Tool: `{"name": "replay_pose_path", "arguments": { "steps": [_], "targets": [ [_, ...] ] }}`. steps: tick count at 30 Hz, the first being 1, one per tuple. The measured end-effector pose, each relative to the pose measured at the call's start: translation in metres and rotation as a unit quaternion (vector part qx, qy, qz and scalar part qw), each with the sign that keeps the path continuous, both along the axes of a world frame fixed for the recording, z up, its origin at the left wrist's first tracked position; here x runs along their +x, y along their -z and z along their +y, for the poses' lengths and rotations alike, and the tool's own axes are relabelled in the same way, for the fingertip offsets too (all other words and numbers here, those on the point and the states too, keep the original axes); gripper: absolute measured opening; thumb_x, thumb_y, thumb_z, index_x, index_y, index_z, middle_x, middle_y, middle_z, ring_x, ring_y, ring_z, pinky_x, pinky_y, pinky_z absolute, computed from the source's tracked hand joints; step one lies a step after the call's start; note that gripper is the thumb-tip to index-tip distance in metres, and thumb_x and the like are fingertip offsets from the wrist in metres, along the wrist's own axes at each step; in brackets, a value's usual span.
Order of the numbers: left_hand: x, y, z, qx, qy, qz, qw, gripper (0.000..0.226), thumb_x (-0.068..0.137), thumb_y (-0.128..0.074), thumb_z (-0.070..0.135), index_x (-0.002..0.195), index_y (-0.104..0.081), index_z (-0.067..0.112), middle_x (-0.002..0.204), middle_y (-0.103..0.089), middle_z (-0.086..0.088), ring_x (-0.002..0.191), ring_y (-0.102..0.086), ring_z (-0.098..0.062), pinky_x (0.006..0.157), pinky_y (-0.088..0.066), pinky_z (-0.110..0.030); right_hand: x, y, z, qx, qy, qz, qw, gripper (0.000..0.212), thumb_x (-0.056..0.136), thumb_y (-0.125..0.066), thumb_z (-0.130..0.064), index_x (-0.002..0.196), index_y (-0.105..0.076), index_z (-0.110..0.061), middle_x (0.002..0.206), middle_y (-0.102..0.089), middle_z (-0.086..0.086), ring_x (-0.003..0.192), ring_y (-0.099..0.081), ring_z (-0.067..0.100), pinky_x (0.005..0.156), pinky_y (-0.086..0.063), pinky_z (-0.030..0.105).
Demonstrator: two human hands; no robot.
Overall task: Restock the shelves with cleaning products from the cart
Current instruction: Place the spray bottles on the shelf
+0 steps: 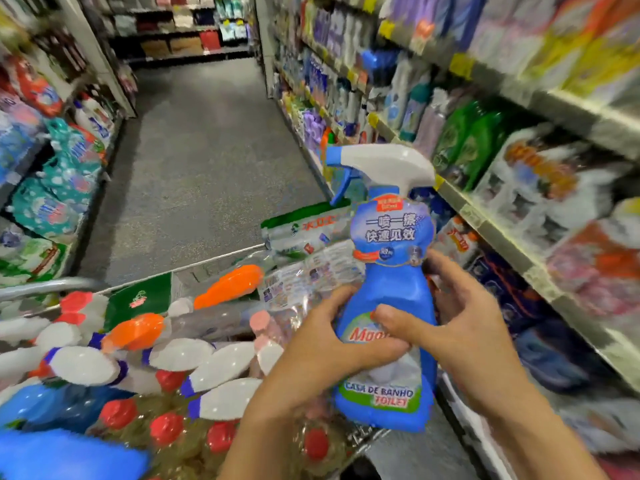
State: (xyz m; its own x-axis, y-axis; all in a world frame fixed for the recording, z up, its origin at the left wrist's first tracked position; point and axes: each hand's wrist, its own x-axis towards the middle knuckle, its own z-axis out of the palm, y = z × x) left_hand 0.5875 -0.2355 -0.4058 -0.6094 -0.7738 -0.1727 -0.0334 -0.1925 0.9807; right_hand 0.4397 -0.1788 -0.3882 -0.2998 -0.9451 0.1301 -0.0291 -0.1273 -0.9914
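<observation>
A blue spray bottle point(391, 289) with a white trigger head stands upright above the right end of the cart point(221, 256). My left hand point(322, 344) grips its lower left side. My right hand point(460, 317) wraps the right side, thumb pressed across the label. The label reads "casa de banho toilet". The cart below holds several bottles with white, orange and red caps point(166, 427). The shelves point(498, 233) on the right are blurred and packed with products.
A green and white refill pouch point(304, 230) and clear wrapped packs lie at the cart's far end. Shelves with teal bags point(62, 188) line the left side. A grey aisle floor point(207, 150) runs ahead to far shelving.
</observation>
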Motion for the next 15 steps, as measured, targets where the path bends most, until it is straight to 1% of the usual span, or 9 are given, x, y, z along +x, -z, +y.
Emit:
{"name": "replay_pose_path", "arguments": {
  "steps": [2,4,6,7,8,10,11,14,15],
  "targets": [
    [-0.012,-0.003,0.012,-0.01,0.022,0.008,1.0,0.052,0.044,-0.084,0.035,0.094,-0.068,0.038,0.092,-0.074,0.002,0.08,-0.07,-0.011,0.069,-0.057,-0.028,-0.006,-0.005,0.022,-0.002,0.026,-0.011,1.0,0.059,0.064,-0.082,-0.013,0.118,-0.063,-0.026,0.112,-0.071,0.001,0.099,-0.07,0.022,0.076,-0.057,0.029],
    [-0.027,-0.005,0.028,-0.005,0.047,0.028,0.998,0.053,0.041,-0.084,0.032,0.092,-0.07,0.039,0.088,-0.075,0.0,0.077,-0.069,-0.013,0.069,-0.058,-0.031,-0.014,-0.008,0.046,0.002,0.066,0.0,0.998,0.059,0.065,-0.08,-0.013,0.119,-0.063,-0.024,0.112,-0.071,0.0,0.099,-0.07,0.022,0.079,-0.058,0.032],
    [-0.041,-0.008,0.044,-0.018,0.085,0.042,0.995,0.05,0.039,-0.082,0.032,0.087,-0.071,0.043,0.082,-0.075,0.005,0.07,-0.068,-0.006,0.061,-0.055,-0.021,-0.023,-0.011,0.071,0.007,0.103,0.009,0.995,0.059,0.066,-0.08,-0.016,0.121,-0.061,-0.023,0.114,-0.07,-0.002,0.104,-0.068,0.02,0.085,-0.056,0.038],
    [-0.048,-0.009,0.051,-0.027,0.108,0.047,0.993,0.049,0.039,-0.082,0.033,0.086,-0.071,0.042,0.08,-0.075,0.007,0.067,-0.067,-0.002,0.059,-0.053,-0.017,-0.027,-0.012,0.083,0.008,0.117,0.011,0.993,0.058,0.067,-0.08,-0.016,0.121,-0.06,-0.023,0.116,-0.07,-0.002,0.106,-0.067,0.02,0.087,-0.055,0.04],
    [-0.055,-0.009,0.057,-0.036,0.131,0.048,0.99,0.049,0.039,-0.081,0.034,0.086,-0.072,0.037,0.079,-0.074,0.008,0.066,-0.066,0.001,0.057,-0.05,-0.014,-0.032,-0.013,0.094,0.008,0.132,0.011,0.991,0.058,0.067,-0.081,-0.016,0.121,-0.06,-0.022,0.117,-0.069,-0.001,0.107,-0.066,0.02,0.088,-0.055,0.04],
    [-0.072,-0.01,0.069,-0.046,0.171,0.041,0.983,0.052,0.037,-0.081,0.036,0.087,-0.072,0.024,0.078,-0.074,0.007,0.064,-0.065,0.002,0.056,-0.048,-0.011,-0.043,-0.012,0.118,0.002,0.161,0.008,0.987,0.058,0.068,-0.082,-0.016,0.121,-0.06,-0.023,0.118,-0.068,-0.001,0.108,-0.066,0.02,0.087,-0.055,0.035],
    [-0.082,-0.009,0.075,-0.045,0.194,0.038,0.979,0.055,0.038,-0.081,0.036,0.09,-0.071,0.021,0.079,-0.074,0.005,0.065,-0.065,0.001,0.057,-0.049,-0.013,-0.049,-0.011,0.13,-0.004,0.174,0.002,0.985,0.058,0.069,-0.083,-0.018,0.121,-0.06,-0.026,0.119,-0.068,-0.001,0.109,-0.066,0.019,0.086,-0.055,0.032],
    [-0.116,-0.005,0.091,-0.043,0.269,0.031,0.962,0.055,0.044,-0.083,0.033,0.096,-0.07,0.022,0.087,-0.074,-0.002,0.072,-0.066,-0.007,0.064,-0.053,-0.022,-0.069,-0.006,0.159,-0.013,0.203,-0.018,0.979,0.058,0.068,-0.082,-0.024,0.12,-0.061,-0.036,0.12,-0.068,-0.001,0.11,-0.065,0.019,0.084,-0.055,0.028],
    [-0.128,-0.003,0.095,-0.051,0.288,0.028,0.956,0.054,0.046,-0.084,0.033,0.097,-0.069,0.023,0.088,-0.074,-0.002,0.072,-0.066,-0.007,0.064,-0.053,-0.022,-0.078,-0.003,0.167,-0.014,0.213,-0.019,0.977,0.057,0.068,-0.082,-0.024,0.119,-0.061,-0.037,0.12,-0.068,-0.001,0.109,-0.066,0.019,0.083,-0.055,0.027]
  ]
}}
